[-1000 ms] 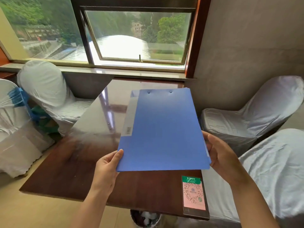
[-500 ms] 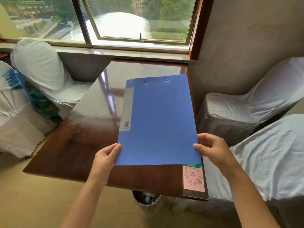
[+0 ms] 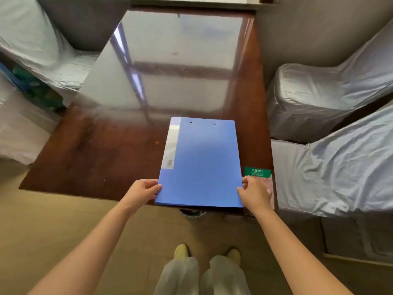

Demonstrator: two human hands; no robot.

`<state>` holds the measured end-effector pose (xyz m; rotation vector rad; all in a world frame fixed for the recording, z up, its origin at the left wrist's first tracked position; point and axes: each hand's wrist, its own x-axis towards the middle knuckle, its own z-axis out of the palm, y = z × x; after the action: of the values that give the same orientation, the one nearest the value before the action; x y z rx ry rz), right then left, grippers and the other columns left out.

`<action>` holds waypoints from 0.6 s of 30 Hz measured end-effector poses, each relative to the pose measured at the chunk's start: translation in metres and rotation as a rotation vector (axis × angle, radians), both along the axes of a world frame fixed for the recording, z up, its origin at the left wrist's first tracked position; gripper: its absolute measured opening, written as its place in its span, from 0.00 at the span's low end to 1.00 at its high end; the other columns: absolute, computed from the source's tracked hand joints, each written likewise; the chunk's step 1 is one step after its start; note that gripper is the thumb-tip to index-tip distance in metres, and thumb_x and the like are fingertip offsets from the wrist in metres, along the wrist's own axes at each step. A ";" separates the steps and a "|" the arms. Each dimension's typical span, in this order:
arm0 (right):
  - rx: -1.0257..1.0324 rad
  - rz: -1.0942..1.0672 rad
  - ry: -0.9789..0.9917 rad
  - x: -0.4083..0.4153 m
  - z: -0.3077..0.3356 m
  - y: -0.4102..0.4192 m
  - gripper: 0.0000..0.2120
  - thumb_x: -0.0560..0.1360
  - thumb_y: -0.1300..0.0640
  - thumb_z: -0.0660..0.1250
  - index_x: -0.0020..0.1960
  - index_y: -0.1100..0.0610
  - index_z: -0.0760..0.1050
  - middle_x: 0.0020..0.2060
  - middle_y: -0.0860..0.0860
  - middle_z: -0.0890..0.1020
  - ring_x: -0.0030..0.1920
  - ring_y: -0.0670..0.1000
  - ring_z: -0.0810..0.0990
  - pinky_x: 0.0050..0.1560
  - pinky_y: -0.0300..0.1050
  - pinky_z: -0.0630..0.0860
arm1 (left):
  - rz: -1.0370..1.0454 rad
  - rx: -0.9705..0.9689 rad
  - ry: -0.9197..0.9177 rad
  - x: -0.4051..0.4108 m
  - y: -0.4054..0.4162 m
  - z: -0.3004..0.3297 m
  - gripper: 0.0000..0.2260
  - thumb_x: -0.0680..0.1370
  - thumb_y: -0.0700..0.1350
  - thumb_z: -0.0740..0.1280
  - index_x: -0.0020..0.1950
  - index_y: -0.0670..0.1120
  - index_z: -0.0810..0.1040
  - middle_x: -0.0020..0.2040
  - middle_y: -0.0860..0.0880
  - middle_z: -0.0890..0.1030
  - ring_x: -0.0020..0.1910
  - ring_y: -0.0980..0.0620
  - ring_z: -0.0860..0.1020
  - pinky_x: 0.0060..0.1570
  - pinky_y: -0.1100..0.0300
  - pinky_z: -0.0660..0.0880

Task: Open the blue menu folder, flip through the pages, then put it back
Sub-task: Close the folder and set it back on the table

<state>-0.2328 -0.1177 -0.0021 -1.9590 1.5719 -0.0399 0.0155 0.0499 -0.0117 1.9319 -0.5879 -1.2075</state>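
1. Both hands hold the blue folder [image 3: 201, 161] by its near corners: the left hand [image 3: 141, 193] pinches the near left corner, thumb on the cover and fingers hidden beneath, and the right hand [image 3: 254, 193] grips the near right edge the same way.
2. That folder is shut and lies flat, or almost flat, on the near right part of the dark wooden table [image 3: 102, 150]; its near edge reaches just past the table's near edge. Whether it fully rests on the wood cannot be told.
3. Just right of it a green and pink card [image 3: 258, 173] is stuck to the table, partly covered by the right hand.
4. Chairs in white covers [image 3: 331, 158] stand to the right and to the left, well apart from the folder.
5. As a judgement, the task is either at its very start or at its very end: a closed cover and two hands on it fit both. No page is showing, so nothing here proves that the flipping is done. If it is not, opening the cover, turning the pages, closing it and letting go are all left.
6. Compared with a second ago, the folder has come down from a raised, tilted hold to table level, the view has tipped downward so the window is out of sight and the person's shoes show, and the hands have kept to the same corners.
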 end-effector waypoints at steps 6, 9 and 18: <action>-0.168 0.046 0.203 0.005 -0.025 0.004 0.06 0.74 0.58 0.65 0.50 0.57 0.77 0.44 0.55 0.81 0.50 0.56 0.73 0.53 0.52 0.65 | 0.010 0.100 -0.325 0.004 -0.008 -0.025 0.09 0.73 0.40 0.70 0.53 0.43 0.82 0.45 0.48 0.84 0.40 0.57 0.81 0.44 0.60 0.80; -0.218 0.073 0.235 0.005 -0.029 0.006 0.05 0.74 0.56 0.66 0.47 0.57 0.77 0.43 0.54 0.82 0.49 0.55 0.74 0.52 0.52 0.65 | 0.015 0.112 -0.385 0.003 -0.012 -0.031 0.10 0.71 0.39 0.72 0.52 0.40 0.81 0.44 0.46 0.83 0.39 0.54 0.80 0.42 0.59 0.79; -0.401 0.673 0.321 -0.004 -0.031 0.032 0.34 0.69 0.41 0.69 0.70 0.55 0.64 0.71 0.56 0.67 0.72 0.58 0.61 0.69 0.64 0.56 | -0.707 -0.099 -1.068 -0.032 -0.004 -0.023 0.35 0.61 0.50 0.80 0.66 0.46 0.74 0.64 0.39 0.76 0.62 0.39 0.74 0.55 0.45 0.75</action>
<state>-0.2369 -0.0860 -0.0332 -2.8408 1.0521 0.2646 -0.0166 0.0460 -0.0346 2.2517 -1.9474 -0.3545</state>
